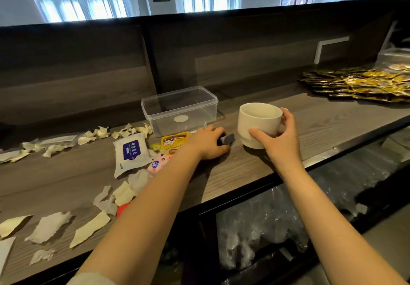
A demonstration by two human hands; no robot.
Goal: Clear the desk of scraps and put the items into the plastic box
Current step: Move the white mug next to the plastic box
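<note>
1. Cream and white paper scraps (53,227) are strewn over the left part of the wood-grain worktop (315,133), some along its back edge and others along its near edge.
2. A white wet-wipe pack (131,151) with a blue label is laid flat among the scraps.
3. A yellow sachet (174,141) and a pink packet (158,162) are seen just right of the pack, both partly covered by the left forearm. A red item (122,208) is largely hidden beside that forearm, near the front edge.
4. The clear plastic box (155,116) is stood upright and open-topped at the back of the worktop, just behind the yellow sachet. A round white label is seen through its front wall.
5. The left grip (208,142) is laid on the worktop in front of the box's right corner. Its fingers are curled over a small dark object (226,139), whose grey end sticks out to the right.
6. A white cup (258,125) is held upright to the right of the box and apart from it. Whether its base touches the worktop cannot be told.
7. The right grip (282,140) is wrapped round the cup, with the thumb laid across the near side and the fingers curled round the right side.
8. Gold foil packets (366,82) are heaped at the far right, well apart from the cup.
9. Crumpled clear plastic sheeting (266,218) is seen below the worktop's front edge.
</note>
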